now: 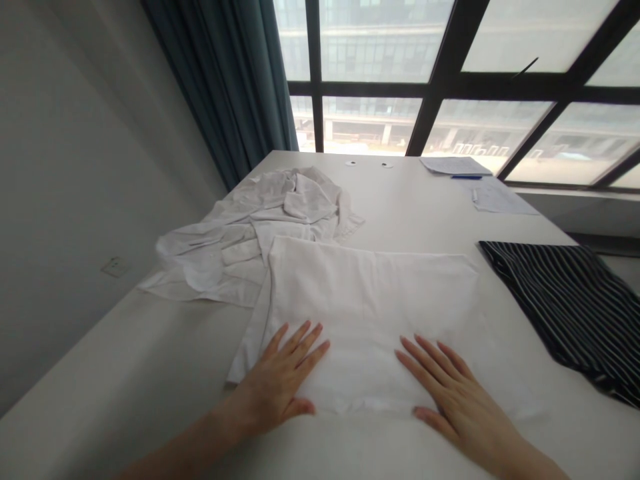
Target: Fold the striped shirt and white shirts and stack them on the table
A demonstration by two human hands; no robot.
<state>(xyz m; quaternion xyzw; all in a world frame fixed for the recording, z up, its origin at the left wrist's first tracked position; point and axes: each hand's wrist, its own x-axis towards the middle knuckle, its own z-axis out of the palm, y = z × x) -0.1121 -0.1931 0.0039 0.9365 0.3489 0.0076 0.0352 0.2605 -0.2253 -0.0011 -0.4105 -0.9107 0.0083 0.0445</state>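
Rests the left hand (273, 383) palm down on the near left part of the white cloth (370, 293), open, with fingers spread and gripping nothing. Lays the right hand (453, 390) likewise on the near right part, open and flat, angled inward toward the left one, with the thumb at the cloth's near border. Has that cloth laid out in layers across the middle of the counter (125, 373), in from its left and right edges, with a lower layer showing along the left side and faint wrinkles on top. Shows a crumpled white garment (305, 197) just beyond, heaped along the counter's left edge and reaching the cloth's far left corner. Bears a dark striped fabric (575, 300) by the right edge, and papers (453, 165) with a blue pen (466, 177) at the far right corner. Carries two small white pieces (351, 163) near the far edge. Backed by a dark-framed window (375, 50) past the far edge, with a teal curtain (240, 87) by the far left corner
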